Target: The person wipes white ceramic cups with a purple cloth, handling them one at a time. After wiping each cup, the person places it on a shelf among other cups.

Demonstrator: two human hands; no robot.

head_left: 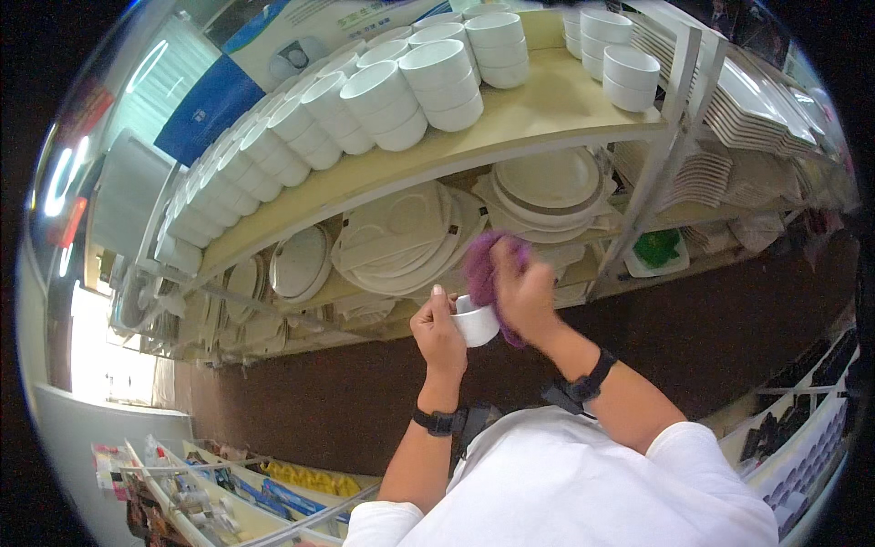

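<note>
A small white ceramic cup (476, 327) is held in my left hand (437, 331), with the thumb up along its side. My right hand (530, 290) grips a bunched purple cloth (482, 267) at the cup's right rim, and part of the cloth hangs down beside the cup. The right hand is slightly blurred. Whether the cloth reaches inside the cup, I cannot tell. Beyond my hands, similar white cups (383, 102) stand stacked in rows on a cream shelf (547, 89).
Beneath that shelf lie stacks of white plates (547, 178) and oval platters (396, 232). Ribbed white dishes (752, 102) are piled at the right. A metal shelf post (642, 184) rises near them. Behind me are shelves with yellow items (311, 478) and dark goods (772, 431). The floor (307, 403) is brown.
</note>
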